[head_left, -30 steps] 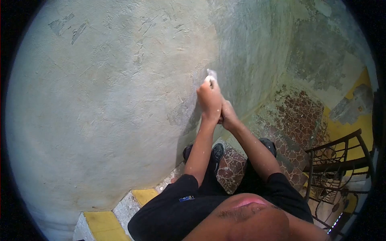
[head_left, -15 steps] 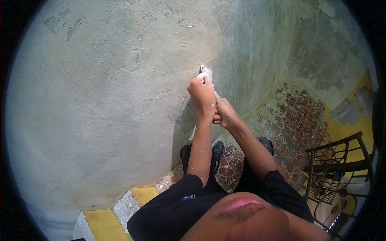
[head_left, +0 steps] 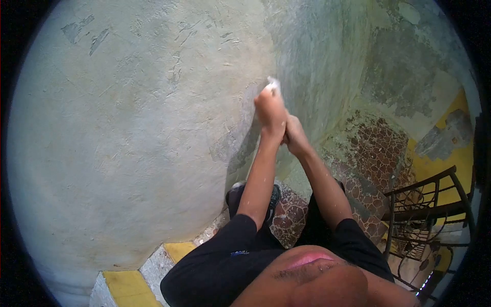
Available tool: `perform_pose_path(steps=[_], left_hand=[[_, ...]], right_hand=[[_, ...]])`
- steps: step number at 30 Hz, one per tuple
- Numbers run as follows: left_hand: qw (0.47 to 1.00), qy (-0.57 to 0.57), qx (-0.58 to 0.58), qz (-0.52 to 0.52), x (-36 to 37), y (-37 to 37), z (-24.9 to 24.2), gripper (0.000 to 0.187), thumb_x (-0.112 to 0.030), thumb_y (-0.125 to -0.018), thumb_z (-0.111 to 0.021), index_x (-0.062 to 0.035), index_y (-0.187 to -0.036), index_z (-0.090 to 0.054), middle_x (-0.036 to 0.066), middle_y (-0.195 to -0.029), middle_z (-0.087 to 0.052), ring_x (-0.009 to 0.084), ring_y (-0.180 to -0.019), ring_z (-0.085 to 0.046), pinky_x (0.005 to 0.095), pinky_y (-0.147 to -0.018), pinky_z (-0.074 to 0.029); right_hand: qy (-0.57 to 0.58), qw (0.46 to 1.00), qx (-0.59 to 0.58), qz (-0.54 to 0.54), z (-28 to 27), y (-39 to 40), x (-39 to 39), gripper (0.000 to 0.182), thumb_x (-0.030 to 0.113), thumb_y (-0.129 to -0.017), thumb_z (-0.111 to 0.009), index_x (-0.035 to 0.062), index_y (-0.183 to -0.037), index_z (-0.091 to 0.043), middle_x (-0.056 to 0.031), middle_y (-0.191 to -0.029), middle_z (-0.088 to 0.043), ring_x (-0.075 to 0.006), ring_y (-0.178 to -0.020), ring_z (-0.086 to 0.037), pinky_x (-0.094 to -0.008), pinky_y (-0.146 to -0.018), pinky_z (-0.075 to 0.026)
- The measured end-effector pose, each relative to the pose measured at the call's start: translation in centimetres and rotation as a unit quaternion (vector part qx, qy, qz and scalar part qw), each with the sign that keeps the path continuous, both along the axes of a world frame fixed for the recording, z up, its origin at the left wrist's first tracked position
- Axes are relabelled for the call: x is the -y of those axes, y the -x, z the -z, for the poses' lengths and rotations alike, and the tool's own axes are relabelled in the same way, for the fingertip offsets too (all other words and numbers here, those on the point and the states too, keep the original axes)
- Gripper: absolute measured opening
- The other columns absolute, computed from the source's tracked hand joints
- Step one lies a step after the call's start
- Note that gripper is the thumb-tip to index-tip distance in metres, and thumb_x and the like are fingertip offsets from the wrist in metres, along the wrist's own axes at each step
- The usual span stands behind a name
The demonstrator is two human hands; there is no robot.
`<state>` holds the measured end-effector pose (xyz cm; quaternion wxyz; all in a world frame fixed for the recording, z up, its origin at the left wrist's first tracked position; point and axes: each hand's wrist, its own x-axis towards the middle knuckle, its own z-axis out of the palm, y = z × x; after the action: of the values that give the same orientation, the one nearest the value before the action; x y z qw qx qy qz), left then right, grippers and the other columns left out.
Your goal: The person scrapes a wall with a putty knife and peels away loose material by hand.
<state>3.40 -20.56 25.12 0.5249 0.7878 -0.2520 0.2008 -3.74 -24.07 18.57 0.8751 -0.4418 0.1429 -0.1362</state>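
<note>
My left hand is closed round a scraper, whose pale, dust-whitened end sticks out beyond the fingers, blurred by motion. That end lies against the rough plaster wall, near the border between the lighter and the greyer plaster. Right behind the left hand, my right hand is closed low on the same tool, close to the left wrist; the handle is hidden inside the hands. White specks of dust dot both forearms.
Yellow-topped steps descend at the lower left along the wall. A brown stone-patterned floor, scattered with pale debris, lies ahead of my feet. To the right stands a dark metal railing; a yellow wall patch is behind it.
Both hands have shifted slightly right and up along the wall, with the scraper in them. The view has moved a little too.
</note>
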Motion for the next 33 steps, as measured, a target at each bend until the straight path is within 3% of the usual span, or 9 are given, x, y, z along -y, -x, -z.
perform_pose_path(steps=[4,6,7,12,13,18,26,29,33], left_hand=[[0.999,0.041,-0.021,-0.022,-5.3,1.6,0.1,0.027,-0.011,-0.096,-0.061,0.0093,-0.079,-0.064,0.026,-0.069,-0.064,0.0319,-0.057,-0.062,0.0445,-0.058,-0.045],[0.999,0.027,-0.001,-0.042,-5.8,1.3,0.1,0.026,-0.011,-0.096,-0.063,0.0096,-0.08,-0.065,0.026,-0.069,-0.065,0.0308,-0.057,-0.062,0.044,-0.058,-0.045],[0.999,0.03,-0.013,-0.038,-5.7,1.1,0.1,0.026,-0.011,-0.096,-0.064,0.0102,-0.081,-0.066,0.026,-0.07,-0.066,0.0305,-0.057,-0.062,0.0437,-0.058,-0.046],[0.996,0.075,-0.035,-0.03,-4.4,0.8,0.0,0.025,-0.011,-0.096,-0.064,0.0109,-0.084,-0.068,0.027,-0.071,-0.066,0.03,-0.059,-0.064,0.0432,-0.06,-0.047],[0.996,0.069,-0.049,-0.019,-4.2,0.6,-0.3,0.023,-0.009,-0.095,-0.063,0.0107,-0.085,-0.068,0.028,-0.075,-0.067,0.0374,-0.066,-0.066,0.046,-0.063,-0.048],[0.999,0.045,-0.004,-0.021,-1.5,-0.9,-2.2,0.023,-0.009,-0.094,-0.059,0.0106,-0.089,-0.069,0.032,-0.083,-0.067,0.048,-0.081,-0.068,0.0512,-0.069,-0.05],[0.998,0.049,0.033,0.031,-0.7,-0.9,-2.1,0.025,-0.01,-0.093,-0.062,0.0107,-0.079,-0.061,0.031,-0.076,-0.063,0.0452,-0.065,-0.061,0.0464,-0.062,-0.046],[0.999,0.043,0.012,0.01,-3.7,0.8,-0.4,0.024,-0.011,-0.094,-0.065,0.01,-0.082,-0.061,0.026,-0.071,-0.065,0.0312,-0.056,-0.049,0.041,-0.059,-0.045],[0.991,0.12,-0.058,-0.013,-6.1,1.4,0.7,0.022,-0.01,-0.093,-0.069,0.0114,-0.088,-0.069,0.019,-0.073,-0.072,0.0132,-0.062,-0.061,0.0375,-0.06,-0.048]], right_hand=[[0.143,0.987,-0.068,0.039,-1.4,1.9,-3.0,0.039,0.041,-0.103,-0.061,0.0082,-0.123,-0.057,-0.0013,-0.063,-0.058,-0.0124,-0.047,-0.048,-0.0325,-0.044,-0.04],[0.364,0.919,0.0,0.154,-0.7,1.8,-4.0,0.056,0.029,-0.097,-0.067,0.012,-0.146,-0.045,-0.0112,-0.078,-0.068,-0.0212,-0.062,-0.062,-0.0393,-0.062,-0.052],[0.403,0.908,-0.004,0.117,-1.7,2.6,-4.2,0.068,0.026,-0.096,-0.067,0.0134,-0.156,-0.038,-0.02,-0.114,-0.072,-0.0302,-0.099,-0.071,-0.0408,-0.09,-0.054],[0.39,0.909,0.06,0.137,0.0,0.0,-4.1,0.069,0.026,-0.095,-0.069,0.0161,-0.157,-0.041,-0.0211,-0.147,-0.056,-0.0302,-0.134,-0.056,-0.0371,-0.109,-0.044],[0.377,0.914,0.066,0.137,-0.2,-0.3,-3.8,0.07,0.027,-0.094,-0.069,0.0166,-0.157,-0.041,-0.0215,-0.152,-0.051,-0.0296,-0.14,-0.051,-0.0358,-0.112,-0.041],[0.342,0.921,0.11,0.154,-1.0,-2.8,-1.5,0.073,0.029,-0.093,-0.071,0.0153,-0.157,-0.04,-0.0208,-0.151,-0.052,-0.0295,-0.138,-0.052,-0.0364,-0.112,-0.041],[0.434,0.888,0.056,0.144,-0.9,-1.6,2.2,0.068,0.026,-0.095,-0.063,0.021,-0.159,-0.038,-0.0244,-0.14,-0.06,-0.0328,-0.131,-0.059,-0.038,-0.106,-0.046],[0.478,0.872,-0.014,0.104,0.1,0.3,0.2,0.067,0.026,-0.095,-0.06,0.0243,-0.159,-0.038,-0.0293,-0.114,-0.068,-0.0332,-0.106,-0.071,-0.0391,-0.094,-0.052],[0.517,0.852,-0.034,0.077,-1.6,1.6,-3.2,0.069,0.03,-0.095,-0.06,0.0262,-0.16,-0.035,-0.0276,-0.089,-0.063,-0.0369,-0.076,-0.065,-0.0379,-0.079,-0.052]])
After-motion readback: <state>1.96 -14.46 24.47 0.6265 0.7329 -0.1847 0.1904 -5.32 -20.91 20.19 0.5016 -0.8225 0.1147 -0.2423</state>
